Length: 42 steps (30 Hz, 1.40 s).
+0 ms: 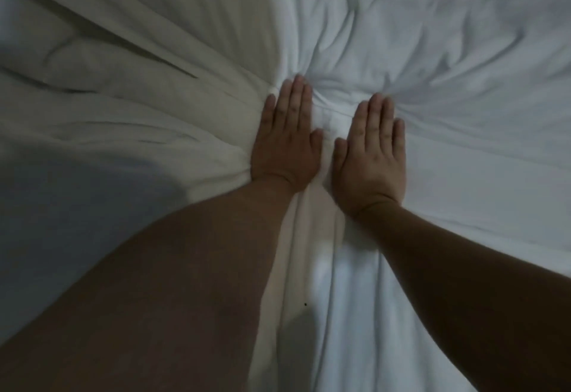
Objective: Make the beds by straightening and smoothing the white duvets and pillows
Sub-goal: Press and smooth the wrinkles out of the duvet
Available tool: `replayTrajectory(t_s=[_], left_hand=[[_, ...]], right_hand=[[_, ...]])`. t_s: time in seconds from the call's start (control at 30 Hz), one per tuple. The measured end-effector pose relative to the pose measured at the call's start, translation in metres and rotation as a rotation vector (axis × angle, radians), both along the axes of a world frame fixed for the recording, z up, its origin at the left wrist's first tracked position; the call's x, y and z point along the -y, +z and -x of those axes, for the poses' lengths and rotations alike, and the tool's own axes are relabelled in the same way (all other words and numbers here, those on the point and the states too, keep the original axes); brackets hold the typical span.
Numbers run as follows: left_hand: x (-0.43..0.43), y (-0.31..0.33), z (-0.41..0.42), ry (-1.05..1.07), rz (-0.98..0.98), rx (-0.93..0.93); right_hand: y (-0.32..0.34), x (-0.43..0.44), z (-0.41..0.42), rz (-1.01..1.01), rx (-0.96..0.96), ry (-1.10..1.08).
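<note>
Left hand (pixel 285 138) and right hand (pixel 370 156) flat, fingers straight, side by side — both pressing the creased white duvet (pixel 448 61), gripping nothing.

light: dim | duvet (pixel 432 67) brightest right | shadow lower left | soft (slight blur) | edges stretched

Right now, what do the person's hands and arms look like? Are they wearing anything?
The left hand and right hand are bare: no gloves, rings, watch or bracelet show. The left forearm and right forearm are bare too, with no sleeve in view. The dim light hides finer marks.
</note>
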State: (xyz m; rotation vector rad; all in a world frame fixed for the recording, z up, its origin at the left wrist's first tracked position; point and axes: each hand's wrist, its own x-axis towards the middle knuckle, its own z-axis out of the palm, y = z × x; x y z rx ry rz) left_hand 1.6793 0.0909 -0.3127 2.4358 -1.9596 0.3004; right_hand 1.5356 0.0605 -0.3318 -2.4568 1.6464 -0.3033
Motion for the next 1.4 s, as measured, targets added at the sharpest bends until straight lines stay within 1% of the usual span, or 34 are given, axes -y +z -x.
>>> replayTrajectory(t_s=[0.1,0.2,0.27,0.4,0.5,0.67,0.77,0.8,0.87,0.97,1.03,1.1,1.13,1.17,1.23,1.3,1.33,1.37,1.4], left_hand=[[-0.001,0.011,-0.001,-0.024,-0.081,0.004],[-0.004,0.039,-0.030,-0.065,-0.151,0.081],[-0.005,0.066,-0.067,-0.014,-0.156,0.135],[-0.007,0.116,-0.149,0.173,-0.152,0.274],[-0.015,0.124,-0.190,0.201,-0.173,0.244],[-0.025,0.120,-0.220,0.255,-0.139,0.169],[-0.031,0.126,-0.235,0.215,-0.142,0.208],[-0.033,0.128,-0.238,0.231,-0.131,0.230],[-0.039,0.134,-0.240,0.338,-0.109,0.271],[-0.050,0.136,-0.239,0.566,-0.094,0.319],[-0.048,0.141,-0.231,0.700,-0.050,0.280],[-0.037,0.145,-0.209,0.808,0.038,0.186],[-0.029,0.143,-0.189,0.801,0.084,0.162],[-0.022,0.140,-0.163,0.728,0.105,0.140],[-0.011,0.120,-0.097,0.401,0.091,0.127],[0.002,0.090,-0.026,0.069,-0.024,0.079],[0.011,0.075,0.005,-0.032,-0.074,0.041],[0.021,0.062,0.033,-0.078,-0.113,0.006],[0.028,0.051,0.055,-0.060,-0.141,-0.029]], right_hand=[[0.003,0.000,-0.001,-0.006,-0.012,0.019],[0.009,0.000,-0.002,-0.045,-0.035,0.021],[0.011,0.000,0.002,-0.052,-0.033,0.002],[0.015,-0.003,0.000,-0.046,0.028,-0.005],[0.015,-0.002,0.000,-0.028,0.037,-0.016],[0.011,-0.002,-0.002,-0.006,0.032,-0.040],[0.010,-0.002,-0.004,0.001,0.046,-0.033],[0.009,-0.002,-0.003,0.011,0.049,-0.043],[0.009,-0.001,-0.003,0.012,0.049,-0.039],[0.009,0.000,-0.003,0.009,0.039,-0.026],[0.010,0.001,-0.003,-0.009,0.018,-0.027],[0.012,0.000,-0.001,-0.018,0.012,-0.020],[0.015,-0.001,-0.001,-0.031,0.013,-0.004],[0.017,-0.002,-0.001,-0.047,0.016,0.023],[0.021,-0.007,0.005,-0.058,0.037,0.094],[0.028,-0.012,0.019,-0.042,0.059,0.159],[0.032,-0.012,0.030,-0.035,0.064,0.192],[0.037,-0.010,0.044,-0.016,0.068,0.215],[0.042,-0.005,0.062,0.010,0.064,0.219]])
